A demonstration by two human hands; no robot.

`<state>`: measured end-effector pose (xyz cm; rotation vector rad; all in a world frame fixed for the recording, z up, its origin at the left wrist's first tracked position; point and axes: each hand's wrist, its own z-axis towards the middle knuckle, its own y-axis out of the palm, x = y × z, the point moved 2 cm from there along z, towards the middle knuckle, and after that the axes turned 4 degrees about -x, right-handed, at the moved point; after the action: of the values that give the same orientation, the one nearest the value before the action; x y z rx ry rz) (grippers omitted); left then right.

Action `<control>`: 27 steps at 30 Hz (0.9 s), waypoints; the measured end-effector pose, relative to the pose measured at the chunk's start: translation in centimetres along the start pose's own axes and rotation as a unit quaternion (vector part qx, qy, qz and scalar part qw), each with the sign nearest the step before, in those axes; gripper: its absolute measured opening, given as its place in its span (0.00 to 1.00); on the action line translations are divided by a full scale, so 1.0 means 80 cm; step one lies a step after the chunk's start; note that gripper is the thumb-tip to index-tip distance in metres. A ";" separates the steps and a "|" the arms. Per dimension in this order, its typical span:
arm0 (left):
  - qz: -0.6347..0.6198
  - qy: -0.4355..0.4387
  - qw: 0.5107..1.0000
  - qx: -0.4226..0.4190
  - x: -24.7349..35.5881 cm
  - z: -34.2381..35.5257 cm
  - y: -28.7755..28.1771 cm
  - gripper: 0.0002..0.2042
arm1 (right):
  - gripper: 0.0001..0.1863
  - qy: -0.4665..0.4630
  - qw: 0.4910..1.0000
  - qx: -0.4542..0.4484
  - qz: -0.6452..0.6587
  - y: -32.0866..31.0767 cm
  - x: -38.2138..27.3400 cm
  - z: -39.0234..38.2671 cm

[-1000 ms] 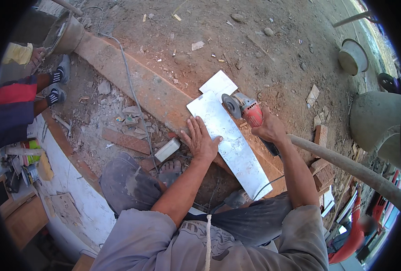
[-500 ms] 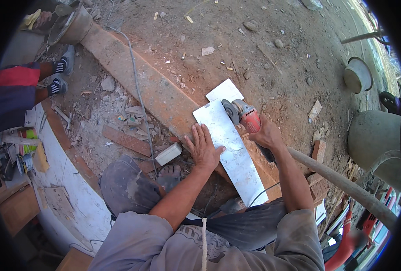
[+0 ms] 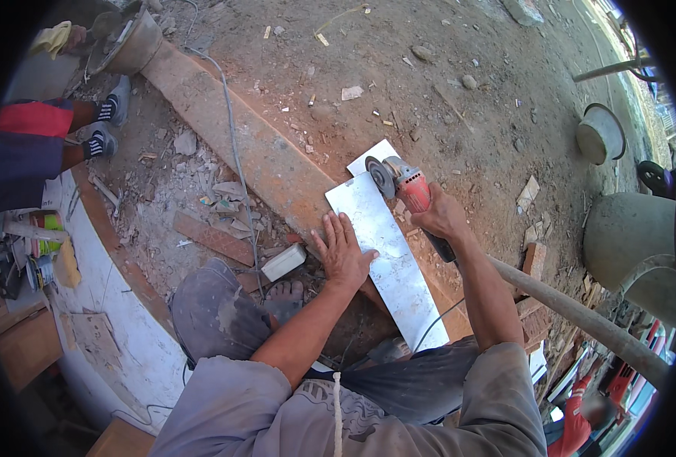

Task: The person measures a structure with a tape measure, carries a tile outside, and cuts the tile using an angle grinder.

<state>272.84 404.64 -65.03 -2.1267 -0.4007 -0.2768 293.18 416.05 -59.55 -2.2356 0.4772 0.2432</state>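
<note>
Beyond a dusty grey short-sleeved shirt (image 3: pixel 231 411), we see a thin dark cable (image 3: pixel 434 324) curving over the near end of a long, glossy white rectangular panel (image 3: pixel 393 266), which lies slantwise across a rust-brown, dirt-caked plank (image 3: pixel 277 175). Our left hand (image 3: pixel 344 257) is open and spread, gripping nothing, its thumb over the panel and its fingers at the left edge, near an off-white rectangular block (image 3: pixel 283 261). Our right hand (image 3: pixel 441 215) is closed around a red-bodied angle grinder (image 3: pixel 414 192), whose dark round disc (image 3: pixel 381 178) stands at the panel's far right corner, partly in front of a smaller white flat piece (image 3: pixel 358 165); we cannot tell whether it spins or touches. To work this edge well, we judge, the left palm should press firmly and stay well apart from the disc, the grinder should meet the edge lightly at a steady angle, and the cable should lie clear; a second hand on the grinder would steady it, were the panel otherwise held. Farther off, we find a co-worker in red-and-navy shorts (image 3: pixel 30 141) at left and a round grey basin (image 3: pixel 603 133) at right
</note>
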 end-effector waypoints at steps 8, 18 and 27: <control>0.004 -0.004 1.000 0.022 -0.001 0.000 0.002 0.57 | 0.33 -0.002 1.000 -0.020 -0.017 -0.006 0.028 -0.036; 0.014 0.000 0.999 0.031 0.002 0.002 0.005 0.57 | 0.34 -0.004 1.000 -0.017 -0.003 -0.007 0.014 -0.020; 0.022 -0.001 0.999 0.025 0.002 0.002 0.003 0.57 | 0.33 0.006 1.000 -0.017 -0.016 -0.003 0.003 -0.009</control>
<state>273.05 404.68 -65.27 -2.0850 -0.3593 -0.2366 293.52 415.59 -59.00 -2.2767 0.4452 0.2231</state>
